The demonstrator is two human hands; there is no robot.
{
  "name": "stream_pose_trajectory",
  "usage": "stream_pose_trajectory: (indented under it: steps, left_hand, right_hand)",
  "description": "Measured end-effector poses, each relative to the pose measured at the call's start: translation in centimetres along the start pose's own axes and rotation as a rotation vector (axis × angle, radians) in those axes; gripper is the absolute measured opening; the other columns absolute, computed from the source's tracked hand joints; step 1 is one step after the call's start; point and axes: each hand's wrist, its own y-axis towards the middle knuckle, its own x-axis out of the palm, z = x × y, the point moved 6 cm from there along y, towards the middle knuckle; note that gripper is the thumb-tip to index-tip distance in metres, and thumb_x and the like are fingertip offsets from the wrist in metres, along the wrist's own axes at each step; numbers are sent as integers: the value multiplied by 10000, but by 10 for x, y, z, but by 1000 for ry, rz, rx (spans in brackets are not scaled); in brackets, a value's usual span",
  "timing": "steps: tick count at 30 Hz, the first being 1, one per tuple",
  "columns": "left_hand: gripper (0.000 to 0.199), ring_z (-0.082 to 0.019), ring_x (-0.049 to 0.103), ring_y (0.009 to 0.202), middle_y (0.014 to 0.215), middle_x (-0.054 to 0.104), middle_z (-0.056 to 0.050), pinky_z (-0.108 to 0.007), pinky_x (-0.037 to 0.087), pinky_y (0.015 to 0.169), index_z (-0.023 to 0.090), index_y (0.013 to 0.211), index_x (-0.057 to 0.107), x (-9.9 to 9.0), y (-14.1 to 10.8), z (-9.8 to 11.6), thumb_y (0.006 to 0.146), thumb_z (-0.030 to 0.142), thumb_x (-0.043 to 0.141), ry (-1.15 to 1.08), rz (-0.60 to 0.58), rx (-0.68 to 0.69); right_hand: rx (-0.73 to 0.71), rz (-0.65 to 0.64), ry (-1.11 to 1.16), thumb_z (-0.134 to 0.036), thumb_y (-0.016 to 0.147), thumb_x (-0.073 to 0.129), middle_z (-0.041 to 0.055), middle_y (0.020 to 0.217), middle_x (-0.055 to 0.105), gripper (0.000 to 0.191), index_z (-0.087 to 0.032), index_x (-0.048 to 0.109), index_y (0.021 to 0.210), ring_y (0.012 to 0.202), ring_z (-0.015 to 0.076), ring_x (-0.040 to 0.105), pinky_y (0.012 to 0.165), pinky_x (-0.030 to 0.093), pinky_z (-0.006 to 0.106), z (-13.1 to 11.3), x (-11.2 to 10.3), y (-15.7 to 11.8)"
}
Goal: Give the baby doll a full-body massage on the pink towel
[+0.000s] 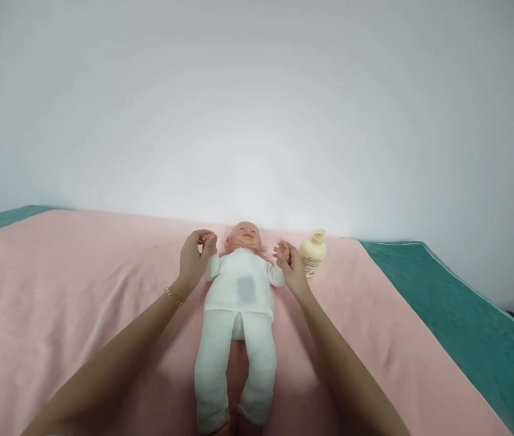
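Observation:
A baby doll point(234, 290) in a white long-sleeved top and white trousers lies on its back on a pink sheet point(102, 290), head toward the wall. My left hand point(194, 257) is closed around the doll's hand on the left of the picture, with the fingers partly hidden behind it. On the other side my right hand point(292, 269) pinches the doll's other hand between thumb and fingers. Both doll arms are bent, their hands raised beside the head. A pale yellow pump bottle point(312, 253) stands upright just beyond my right hand.
The pink sheet covers most of the bed, and a green cover point(457, 315) shows along the right side and at the far left corner. A plain pale wall point(248, 109) rises directly behind the doll's head.

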Motion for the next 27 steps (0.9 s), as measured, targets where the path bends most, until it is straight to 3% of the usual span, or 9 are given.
stream_pose_trajectory:
  steps: [6, 9, 11, 13, 15, 18, 21, 23, 27]
  left_hand:
    - [386, -261, 605, 1015, 1114, 654, -85, -354, 468, 807, 204, 1143, 558, -38, -46, 11, 862, 466, 528, 281, -65, 38]
    - [466, -297, 614, 1007, 1084, 676, -88, -383, 459, 812, 212, 1212, 528, -57, -73, 9, 843, 497, 544, 426, -98, 27]
    - [497, -297, 630, 964, 1072, 687, -86, -368, 462, 758, 218, 1270, 486, -67, -89, 5, 851, 484, 527, 497, -130, 12]
    - [535, -285, 647, 908, 1082, 689, -84, -337, 457, 675, 220, 1328, 426, -72, -104, -1, 861, 470, 501, 545, -173, -35]
    - [568, -273, 664, 848, 1091, 690, -82, -314, 441, 600, 224, 1367, 374, -72, -118, -9, 868, 475, 480, 568, -223, -124]
    - [564, -271, 684, 831, 1099, 689, -83, -311, 440, 574, 241, 1392, 345, -66, -136, -18, 893, 488, 437, 559, -309, -240]
    - [545, -285, 688, 875, 1152, 665, -89, -329, 457, 605, 264, 1405, 342, -59, -148, -21, 915, 495, 394, 549, -372, -254]
    - [548, -283, 691, 857, 1167, 657, -87, -336, 461, 606, 274, 1415, 330, -58, -150, -23, 917, 495, 386, 542, -386, -257]
    - [560, -277, 694, 856, 1081, 692, -87, -328, 475, 619, 258, 1408, 347, -65, -136, -28, 897, 471, 424, 526, -356, -252]
  right_hand:
    - [46, -172, -258, -355, 884, 523, 104, 1299, 575, 582, -223, 352, 1424, 1259, 215, 509, 1071, 390, 409, -32, -10, -67]
    - [66, -269, -420, -304, 891, 465, 58, 1055, 652, 596, -232, 311, 1462, 961, 189, 651, 954, 490, 392, -31, -14, -100]
    - [61, -331, -487, -307, 890, 451, 46, 1000, 655, 638, -252, 250, 1492, 832, 190, 669, 855, 541, 389, -25, -16, -120]
    - [51, -347, -521, -326, 893, 456, 83, 1138, 638, 690, -254, 173, 1518, 937, 231, 672, 853, 548, 415, -20, -18, -137]
    - [32, -323, -547, -332, 908, 444, 120, 1388, 505, 711, -252, 109, 1530, 1181, 275, 583, 951, 506, 457, -16, -19, -150]
    - [4, -291, -586, -300, 934, 389, 78, 1579, 224, 670, -275, 84, 1530, 1414, 265, 319, 1082, 402, 472, -14, -16, -164]
    - [52, -265, -588, -300, 937, 375, 44, 1601, 145, 621, -300, 156, 1517, 1431, 254, 279, 1055, 441, 451, -8, -12, -169]
    - [110, -222, -573, -347, 930, 405, 57, 1593, 179, 609, -299, 208, 1504, 1396, 271, 352, 1005, 485, 453, -5, -13, -167]
    - [219, -90, -502, -406, 924, 438, 85, 1404, 519, 553, -291, 331, 1454, 1255, 272, 537, 1000, 479, 472, -8, -26, -151]
